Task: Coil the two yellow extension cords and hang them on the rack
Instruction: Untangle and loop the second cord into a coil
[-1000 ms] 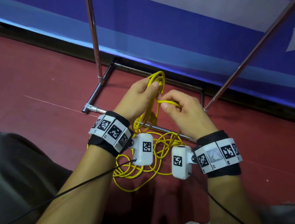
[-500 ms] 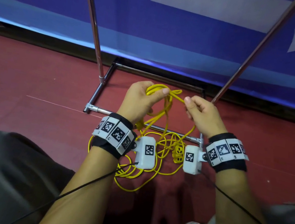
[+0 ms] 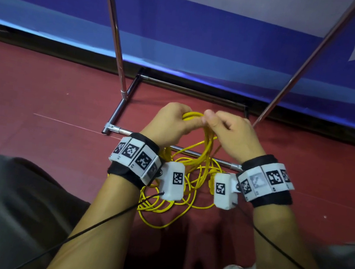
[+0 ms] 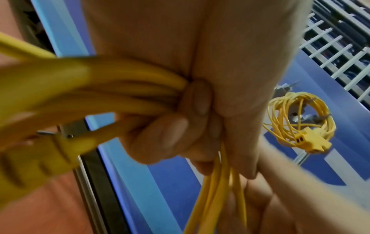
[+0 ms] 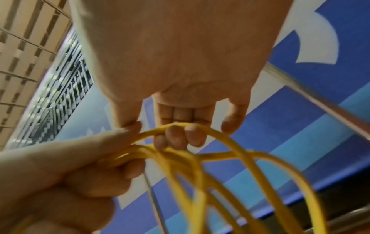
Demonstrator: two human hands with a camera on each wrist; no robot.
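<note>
Both hands hold the same yellow extension cord point(image 3: 207, 142), low over the red floor point(image 3: 41, 106) and in front of the rack point(image 3: 116, 113). The left hand point(image 3: 171, 124) has its fingers point(image 4: 160, 139) curled tightly round a bundle of several loops, with the thumb pressed on top of the strands. The right hand point(image 3: 232, 134) is just beside it, thumbs almost touching; its fingertips point(image 5: 176, 136) are hooked under one more loop of the cord, so this hand is closed on the cord too, but more loosely. From the bundle the strands hang down between the two wrists, and the rest of the cord lies in an untidy heap on the floor, across the front bar of the rack base. A yellow plug point(image 4: 30, 161) of this cord shows very near the left wrist camera, blurred. The second yellow cord point(image 4: 296, 120) is already coiled and hangs on the rack, up against the blue banner point(image 3: 206, 37), with its socket end point(image 4: 308, 140) at the lower edge of the coil.
</note>
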